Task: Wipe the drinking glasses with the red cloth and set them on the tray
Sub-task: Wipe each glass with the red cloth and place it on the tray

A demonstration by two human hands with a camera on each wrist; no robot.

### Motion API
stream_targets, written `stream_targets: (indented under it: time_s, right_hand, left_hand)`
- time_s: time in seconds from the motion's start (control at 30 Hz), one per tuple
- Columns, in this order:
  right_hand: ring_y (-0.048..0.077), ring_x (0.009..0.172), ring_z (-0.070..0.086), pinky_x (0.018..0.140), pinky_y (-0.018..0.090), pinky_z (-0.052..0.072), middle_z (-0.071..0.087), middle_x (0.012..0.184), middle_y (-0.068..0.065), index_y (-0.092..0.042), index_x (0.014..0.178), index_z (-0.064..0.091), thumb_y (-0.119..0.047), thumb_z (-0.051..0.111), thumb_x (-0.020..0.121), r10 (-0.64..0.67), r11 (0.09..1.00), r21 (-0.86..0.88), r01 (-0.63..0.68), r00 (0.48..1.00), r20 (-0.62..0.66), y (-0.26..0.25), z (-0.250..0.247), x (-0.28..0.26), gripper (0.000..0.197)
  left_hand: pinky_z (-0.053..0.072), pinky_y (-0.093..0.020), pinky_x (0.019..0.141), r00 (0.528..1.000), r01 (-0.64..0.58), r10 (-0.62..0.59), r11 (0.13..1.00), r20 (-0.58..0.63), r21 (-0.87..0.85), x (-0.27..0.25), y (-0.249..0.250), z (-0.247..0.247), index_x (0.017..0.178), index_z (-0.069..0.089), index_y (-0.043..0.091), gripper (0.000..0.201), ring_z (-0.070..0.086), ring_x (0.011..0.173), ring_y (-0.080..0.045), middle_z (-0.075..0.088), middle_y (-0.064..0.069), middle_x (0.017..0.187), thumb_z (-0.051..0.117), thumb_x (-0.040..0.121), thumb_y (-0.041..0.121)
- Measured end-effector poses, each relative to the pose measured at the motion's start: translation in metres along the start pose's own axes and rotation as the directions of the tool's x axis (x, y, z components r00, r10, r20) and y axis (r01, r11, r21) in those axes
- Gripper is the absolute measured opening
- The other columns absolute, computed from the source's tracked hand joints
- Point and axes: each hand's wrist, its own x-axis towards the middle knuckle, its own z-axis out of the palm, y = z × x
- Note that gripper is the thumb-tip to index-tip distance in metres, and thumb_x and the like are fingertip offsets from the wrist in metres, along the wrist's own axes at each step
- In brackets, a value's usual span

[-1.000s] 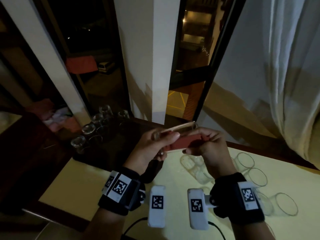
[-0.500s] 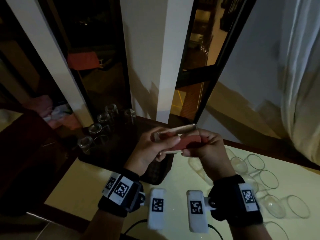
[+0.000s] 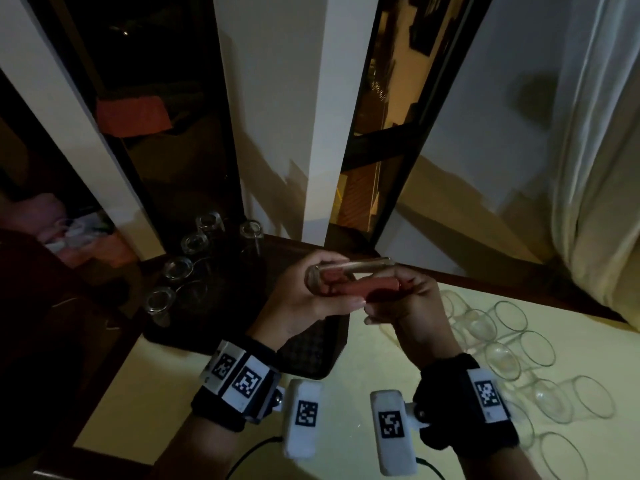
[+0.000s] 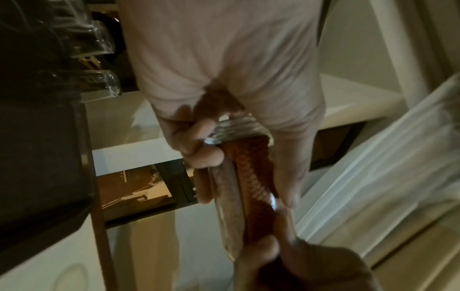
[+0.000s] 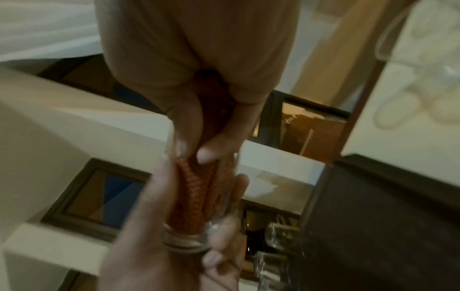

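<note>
1. A drinking glass (image 3: 349,277) lies sideways in the air above the table (image 3: 194,386), the red cloth (image 3: 367,285) stuffed inside it.
2. The left hand (image 3: 304,299) grips its base end; the right hand (image 3: 412,306) pinches the cloth at the mouth.
3. Left of them – a dark tray (image 3: 311,355) bearing upturned glasses (image 3: 178,268); more glasses lying on their sides (image 3: 512,341) at the right.

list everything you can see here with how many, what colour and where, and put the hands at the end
held glass: 1, clear, on its side in the air between both hands
red cloth: 1, red, pushed inside the held glass
tray: 1, dark, left end of the table
glasses on tray: 5, clear, upside down
glasses on table: several, clear, on their sides, right
table: 1, pale yellow
curtain: 1, white, far right
left hand: grips the glass's base
right hand: grips the cloth
</note>
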Motion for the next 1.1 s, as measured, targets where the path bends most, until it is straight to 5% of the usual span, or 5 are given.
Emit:
stream_targets:
  time_s: [0.13, 0.33, 0.47, 0.7, 1.1]
  right_hand:
    - [0.023, 0.066, 0.068, 0.044, 0.026, 0.051, 0.072, 0.081, 0.013, -0.003, 0.092, 0.072, 0.002, 0.079, 0.062, 0.231, 0.964, 0.123, -0.235, 0.972, 0.049, 0.009, 0.009, 0.008, 0.03]
    - [0.031, 0.079, 0.071, 0.054, 0.03, 0.057, 0.07, 0.092, 0.018, 0.01, 0.101, 0.065, 0.007, 0.071, 0.07, 0.373, 0.926, 0.17, -0.337, 0.885, -0.278, 0.041, 0.011, 0.024, 0.032]
    - [0.035, 0.089, 0.067, 0.064, 0.038, 0.056, 0.068, 0.094, 0.017, 0.003, 0.093, 0.065, 0.014, 0.063, 0.083, 0.376, 0.925, 0.113, -0.363, 0.831, -0.41, 0.048, 0.005, 0.032, 0.014]
    - [0.039, 0.102, 0.066, 0.063, 0.034, 0.06, 0.066, 0.107, 0.02, 0.011, 0.109, 0.062, 0.011, 0.064, 0.084, 0.376, 0.926, 0.172, -0.335, 0.793, -0.48, 0.061, 0.006, 0.047, 0.025]
    - [0.035, 0.093, 0.068, 0.064, 0.032, 0.057, 0.07, 0.096, 0.017, 0.003, 0.098, 0.066, 0.01, 0.059, 0.086, 0.399, 0.916, 0.2, -0.347, 0.751, -0.525, 0.071, 0.012, 0.055, 0.015]
  left_hand:
    - [0.056, -0.02, 0.084, 0.99, -0.108, 0.074, 0.945, 0.118, 0.309, 0.009, -0.008, -0.032, 0.115, 0.064, 0.035, 0.064, 0.065, 0.106, 0.001, 0.068, 0.017, 0.115, 0.096, 0.061, 0.023]
    - [0.059, -0.036, 0.088, 0.988, 0.045, -0.109, 0.878, 0.106, 0.477, 0.028, -0.027, -0.091, 0.112, 0.068, 0.029, 0.061, 0.07, 0.093, -0.003, 0.073, 0.01, 0.105, 0.097, 0.06, 0.023]
    - [0.056, -0.033, 0.084, 0.952, 0.24, -0.3, 0.602, -0.063, 0.761, 0.044, -0.044, -0.125, 0.1, 0.062, 0.035, 0.054, 0.067, 0.095, -0.012, 0.068, 0.01, 0.097, 0.092, 0.057, 0.048]
    - [0.05, -0.039, 0.092, 0.898, 0.28, -0.387, 0.132, -0.211, 0.951, 0.07, -0.088, -0.134, 0.13, 0.053, 0.02, 0.068, 0.059, 0.12, -0.03, 0.06, -0.008, 0.131, 0.083, 0.074, 0.044]
    - [0.049, -0.044, 0.092, 0.824, 0.518, -0.364, 0.175, -0.434, 0.837, 0.09, -0.117, -0.144, 0.136, 0.042, 0.014, 0.077, 0.059, 0.12, -0.036, 0.059, -0.013, 0.132, 0.08, 0.076, 0.043]
